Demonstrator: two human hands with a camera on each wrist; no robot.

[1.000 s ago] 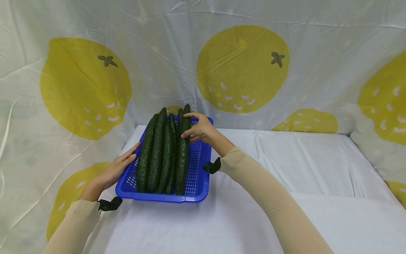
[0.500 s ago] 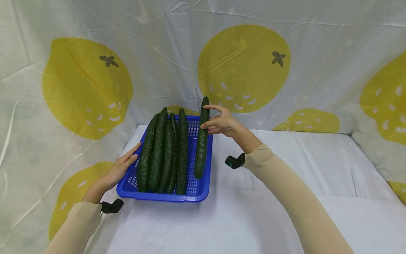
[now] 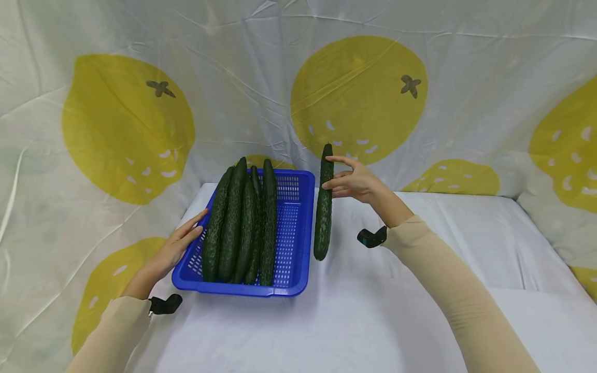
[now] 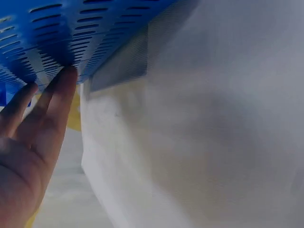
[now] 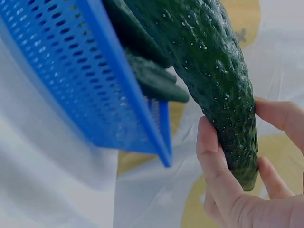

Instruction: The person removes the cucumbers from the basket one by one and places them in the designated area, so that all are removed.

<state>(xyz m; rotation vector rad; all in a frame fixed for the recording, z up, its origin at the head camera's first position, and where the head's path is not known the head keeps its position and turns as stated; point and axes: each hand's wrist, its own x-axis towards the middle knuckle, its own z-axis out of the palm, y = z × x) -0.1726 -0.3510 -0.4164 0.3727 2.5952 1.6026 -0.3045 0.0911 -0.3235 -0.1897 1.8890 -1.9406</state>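
Note:
In the head view, my right hand (image 3: 356, 181) pinches a long dark-green cucumber (image 3: 324, 212) near its upper end. The cucumber hangs almost upright just outside the right rim of the blue plastic basket (image 3: 305, 238). The right wrist view shows thumb and fingers on either side of this bumpy cucumber (image 5: 213, 80). My left hand (image 3: 170, 254) rests against the basket's left side with its fingers nearly straight. From the left wrist view, those fingers touch the slotted outer wall of the basket (image 4: 85, 28). Several more cucumbers (image 3: 233, 228) lie side by side in the basket's left and middle part.
A white cloth (image 3: 420, 321) covers the table beneath the basket and runs to the right. Behind it hangs a pale curtain (image 3: 233, 93) printed with large yellow lemons, which also rises at the left and right sides.
My right hand has lifted the rightmost cucumber from the basket and carried it right, past the rim. My left hand has stayed on the basket's left side.

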